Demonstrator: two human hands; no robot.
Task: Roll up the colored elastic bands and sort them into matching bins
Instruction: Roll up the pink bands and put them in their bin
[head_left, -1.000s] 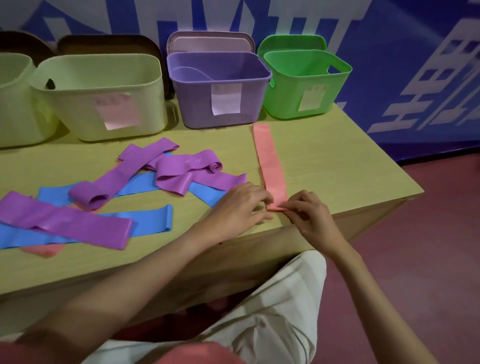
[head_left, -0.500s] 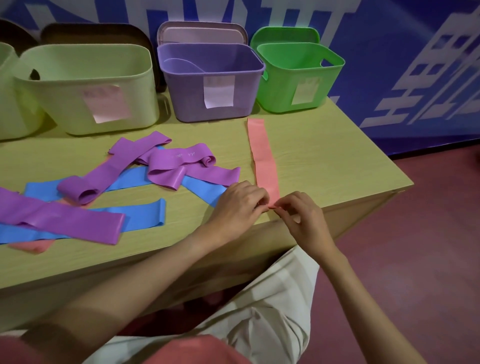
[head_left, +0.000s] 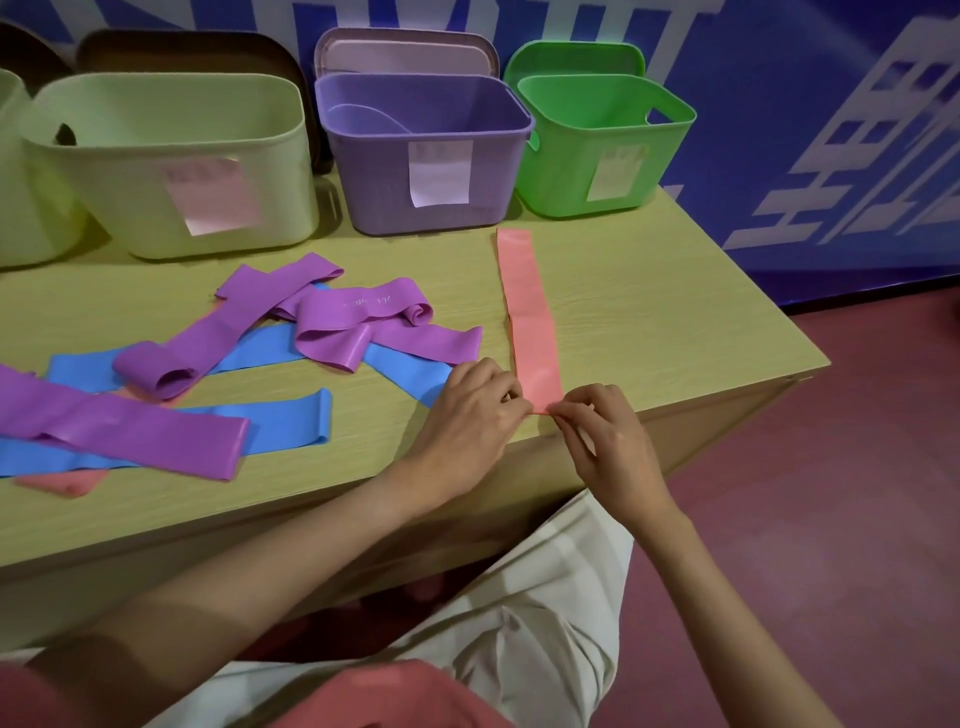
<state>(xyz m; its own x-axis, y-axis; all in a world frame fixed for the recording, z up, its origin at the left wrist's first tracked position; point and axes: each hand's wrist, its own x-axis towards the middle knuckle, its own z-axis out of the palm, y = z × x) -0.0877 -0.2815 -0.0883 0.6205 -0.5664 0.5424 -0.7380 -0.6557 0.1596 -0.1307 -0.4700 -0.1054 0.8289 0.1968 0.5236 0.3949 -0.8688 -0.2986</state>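
Observation:
A pink elastic band (head_left: 527, 306) lies flat and straight on the table (head_left: 675, 322), running from the purple bin toward the front edge. My left hand (head_left: 470, 415) and my right hand (head_left: 602, 441) both pinch its near end at the table edge. Purple bands (head_left: 358, 322) and blue bands (head_left: 270, 348) lie tangled to the left, with another pink band (head_left: 67, 483) partly under them. Along the back stand a pale yellow-green bin (head_left: 166, 156), a purple bin (head_left: 421, 150) and a green bin (head_left: 602, 140).
A second pale bin (head_left: 21, 171) is cut off at the far left. Lids lean behind the bins against a blue wall banner. The table's right corner (head_left: 800, 364) drops to a red floor. My lap sits below the front edge.
The view shifted slightly. Both hands stay at the pink band's near end, fingers working closer together on its edge; the band itself has not moved.

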